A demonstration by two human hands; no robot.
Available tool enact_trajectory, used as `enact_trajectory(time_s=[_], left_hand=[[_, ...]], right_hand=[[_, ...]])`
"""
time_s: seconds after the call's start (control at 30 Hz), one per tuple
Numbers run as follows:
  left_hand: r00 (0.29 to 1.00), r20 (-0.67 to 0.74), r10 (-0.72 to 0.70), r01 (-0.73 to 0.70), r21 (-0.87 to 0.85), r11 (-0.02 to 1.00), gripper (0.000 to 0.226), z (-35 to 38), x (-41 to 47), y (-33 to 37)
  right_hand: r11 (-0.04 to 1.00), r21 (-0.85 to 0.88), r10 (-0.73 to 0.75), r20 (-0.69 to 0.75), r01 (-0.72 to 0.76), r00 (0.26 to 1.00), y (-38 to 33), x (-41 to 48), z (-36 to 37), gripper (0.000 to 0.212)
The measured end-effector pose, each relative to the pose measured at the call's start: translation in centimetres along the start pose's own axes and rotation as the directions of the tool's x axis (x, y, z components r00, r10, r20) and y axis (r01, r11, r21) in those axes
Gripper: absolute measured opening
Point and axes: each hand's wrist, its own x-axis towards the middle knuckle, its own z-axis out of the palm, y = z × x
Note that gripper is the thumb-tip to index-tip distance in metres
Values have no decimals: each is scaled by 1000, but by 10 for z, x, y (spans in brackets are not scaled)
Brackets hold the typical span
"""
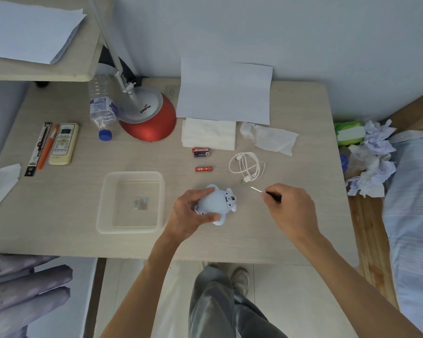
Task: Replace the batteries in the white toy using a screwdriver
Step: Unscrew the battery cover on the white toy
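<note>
white toy (214,203) gripped, screwdriver (257,190) seemingly pinched

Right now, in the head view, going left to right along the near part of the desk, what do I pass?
tray → left hand → toy → screwdriver → right hand

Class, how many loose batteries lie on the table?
3. The top red battery and blue battery lie together by the folded tissue; the lone red battery lies nearer the white toy. Others inside may be hidden.
</note>
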Motion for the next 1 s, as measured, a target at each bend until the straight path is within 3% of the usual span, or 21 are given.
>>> enact_trajectory(time_s=[0.17, 0.5, 0.77, 0.83, 1.0], left_hand=[[1000, 0, -5, 5, 9, 1000, 78, 0, 1, 0], [1000, 0, -13, 13, 5, 1000, 78, -2, -1, 0], [1000, 6, -20, 21, -21, 1000, 78, -1, -2, 0], [1000, 3, -24, 24, -22, 999, 78, -1, -2, 0], [1000, 2, -14, 14, -21, 1000, 79, -2, -3, -2]], right_hand=[[994, -72, 77, -92, -84, 993, 25, -4, 20, 24], [962, 215, 209, -169, -171, 963, 58, -21, 49, 7], [964, 231, 169, -148, -132, 974, 52, -20, 39, 15], [939, 329, 145, -105, -103, 984, 38, -18, 33, 15], [764, 589, 137, 251, -263, 958, -14, -7, 33, 21]])
